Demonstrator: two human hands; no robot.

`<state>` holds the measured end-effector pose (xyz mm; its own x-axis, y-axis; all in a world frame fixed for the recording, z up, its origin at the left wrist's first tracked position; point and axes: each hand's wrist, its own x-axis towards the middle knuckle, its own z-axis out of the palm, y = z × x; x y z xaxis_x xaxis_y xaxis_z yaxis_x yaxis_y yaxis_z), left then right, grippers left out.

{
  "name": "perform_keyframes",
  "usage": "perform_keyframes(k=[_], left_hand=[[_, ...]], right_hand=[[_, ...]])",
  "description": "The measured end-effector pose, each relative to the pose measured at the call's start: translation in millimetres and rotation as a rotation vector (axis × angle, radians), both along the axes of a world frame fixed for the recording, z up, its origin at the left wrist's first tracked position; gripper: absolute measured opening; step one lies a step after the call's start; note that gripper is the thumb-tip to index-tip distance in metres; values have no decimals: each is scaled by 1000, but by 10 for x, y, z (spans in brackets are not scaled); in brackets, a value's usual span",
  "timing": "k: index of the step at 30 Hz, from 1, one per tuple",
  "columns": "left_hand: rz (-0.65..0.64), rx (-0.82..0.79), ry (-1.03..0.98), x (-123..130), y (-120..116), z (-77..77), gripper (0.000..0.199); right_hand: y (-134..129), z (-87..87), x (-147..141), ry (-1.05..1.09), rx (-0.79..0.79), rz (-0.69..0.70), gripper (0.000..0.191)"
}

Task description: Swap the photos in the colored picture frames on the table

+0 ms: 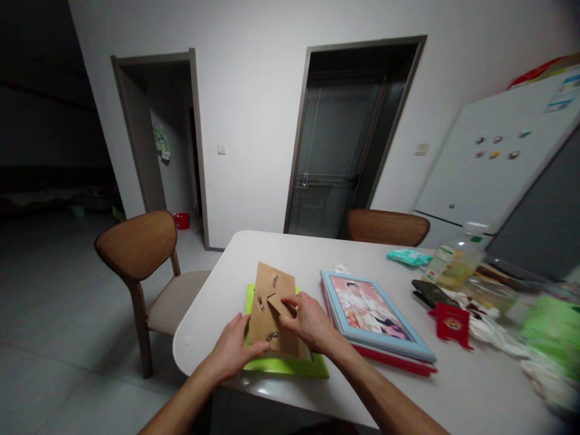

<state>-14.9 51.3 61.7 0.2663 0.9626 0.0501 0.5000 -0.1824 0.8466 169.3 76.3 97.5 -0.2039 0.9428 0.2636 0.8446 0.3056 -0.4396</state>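
Note:
A brown picture-frame backing board (261, 323) with metal clips and hooks on it lies tilted over a lime-green picture frame (294, 367) at the table's near edge. My left hand (230, 349) grips the board's lower left edge, its thumb lying across the face near a metal clip. With thumb and fingers, my right hand (310, 320) pinches the stand flap (276, 303) that sticks up from the board's middle. Part of the board's right side is hidden behind my right hand.
Right of the frame, a blue picture frame (394, 323) with a photo lies on a red one (394, 361). Further right are a black phone-like object (432, 294), a red packet (453, 325), a large bottle (457, 257) and crumpled tissues. A wooden chair (136, 244) stands left of the table.

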Motion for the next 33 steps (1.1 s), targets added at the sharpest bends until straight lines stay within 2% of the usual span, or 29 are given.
perform_keyframes(k=[2,4,7,11,17,22,25,28,30,33], left_hand=[[91,-41,-238,46,70,15,38],[151,-83,-368,76,143,-8,30],[211,-116,-415,19,217,-99,25],[294,-186,-475,-310,215,-223,20],[331,-282,-415,-943,162,-213,18],[334,-265,-204,-1143,209,-129,19],[380,-193,-31,-1154,271,-84,21],[441,-35,124,-1070,289,-45,39],[428,74,197,-917,247,-43,51],[300,165,270,-543,108,-81,54]], right_hand=[[-56,39,-62,-2,8,16,33],[-107,30,-114,20,14,35,33],[-143,-48,-89,129,26,61,31],[-130,-242,129,147,17,-14,34],[-131,-538,325,-85,-43,-133,39],[-83,-656,310,-184,-98,-237,40],[-40,-674,330,-182,-114,-274,42],[-17,-668,379,-78,-103,-274,51],[-16,-671,403,85,-125,-267,56],[-31,-686,390,452,-249,-267,60]])
